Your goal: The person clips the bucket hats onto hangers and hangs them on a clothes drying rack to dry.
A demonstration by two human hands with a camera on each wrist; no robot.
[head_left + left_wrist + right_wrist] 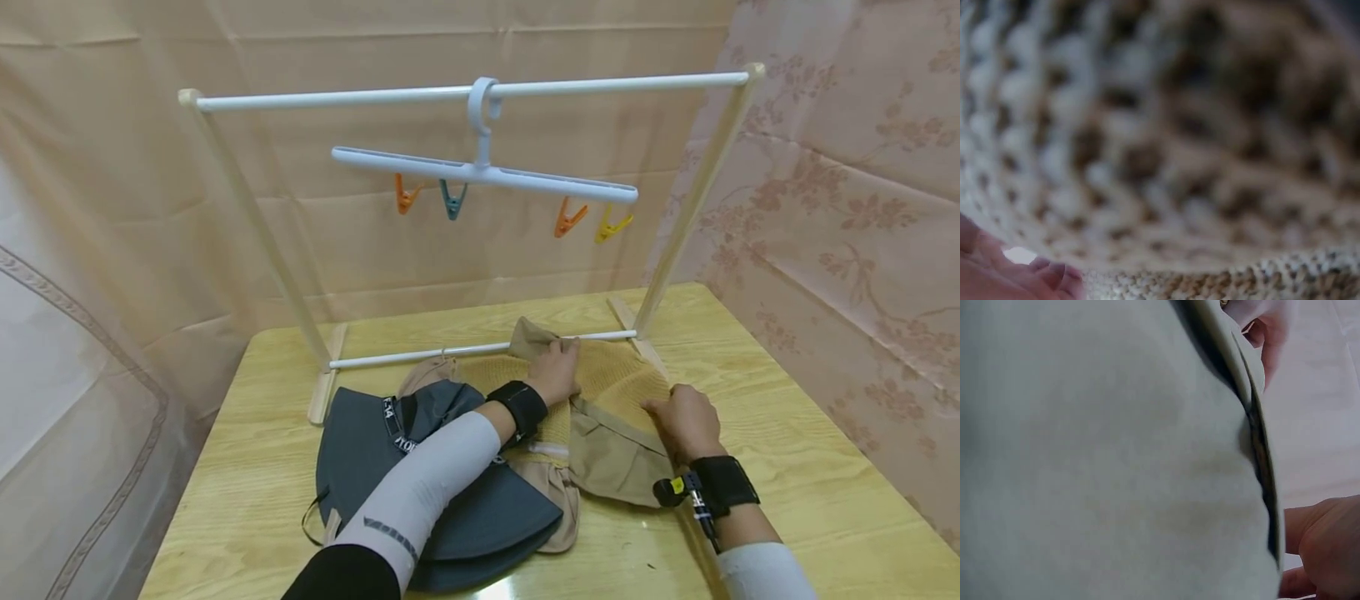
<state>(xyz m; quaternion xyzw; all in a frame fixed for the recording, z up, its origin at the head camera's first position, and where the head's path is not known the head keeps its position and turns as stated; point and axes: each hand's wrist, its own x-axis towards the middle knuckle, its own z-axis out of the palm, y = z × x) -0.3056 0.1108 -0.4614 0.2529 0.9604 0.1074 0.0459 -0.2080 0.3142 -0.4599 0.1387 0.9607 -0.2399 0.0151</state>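
L hand (553,372) pinches far side of tan knit hat (613,375), R hand (686,423) its right edge; wrist views blurry, but prob. light, soft, floppy, best held by brim (615,454)

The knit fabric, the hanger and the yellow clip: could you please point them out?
Knit fabric (617,372), head view: its yellowish ribbed surface.
Hanger (486,174), head view: the middle of its bar.
Yellow clip (604,231), head view: its lower end.

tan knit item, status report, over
Left hand and right hand both gripping tan knit item. Dark grey hat alongside, partly behind left sleeve. White bottom bar at far edge.
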